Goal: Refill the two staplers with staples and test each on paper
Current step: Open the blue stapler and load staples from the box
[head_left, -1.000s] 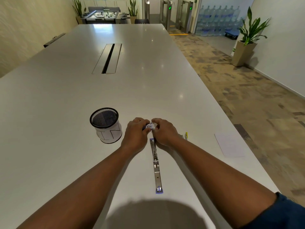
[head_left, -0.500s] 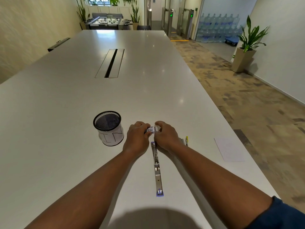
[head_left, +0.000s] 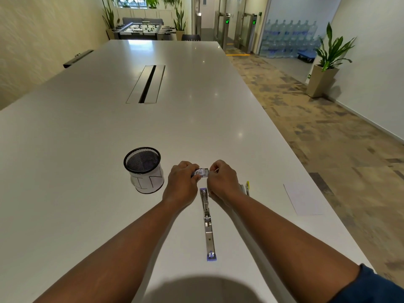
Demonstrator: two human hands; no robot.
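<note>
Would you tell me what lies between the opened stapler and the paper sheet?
In the head view, the right forearm crosses there, with a yellow-tipped object behind it.

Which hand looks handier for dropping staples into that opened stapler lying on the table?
Probably the right hand: it pinches the open end of the small staple box, directly above the opened stapler. The left hand grips the box's other end, steadying it.

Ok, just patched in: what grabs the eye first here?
Both hands, left hand and right hand, pinch a small staple box mid-table. Just below them a stapler lies flat, folded open. A mesh cup stands to the left, paper at the right edge.
</note>
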